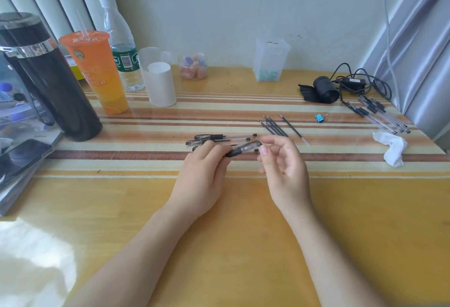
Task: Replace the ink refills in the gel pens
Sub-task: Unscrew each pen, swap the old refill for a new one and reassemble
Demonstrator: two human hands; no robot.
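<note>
My left hand (202,177) grips a gel pen (243,149) with a black grip and clear barrel, held just above the table and pointing right. My right hand (283,163) is at the pen's right end, thumb and forefinger pinching its tip; the motion blurs it. Behind my hands lie a few more clear gel pens (224,137) side by side. To their right rests a bunch of thin black refills (274,126), with a single refill (292,129) apart from them. More pens (379,114) lie at the far right.
A black flask (46,75), orange drink cup (97,73), water bottle (121,46) and white cups (160,82) stand at back left. A phone (19,155) lies left. A black cable bundle (341,85), blue clip (319,118) and crumpled tissue (392,146) are right.
</note>
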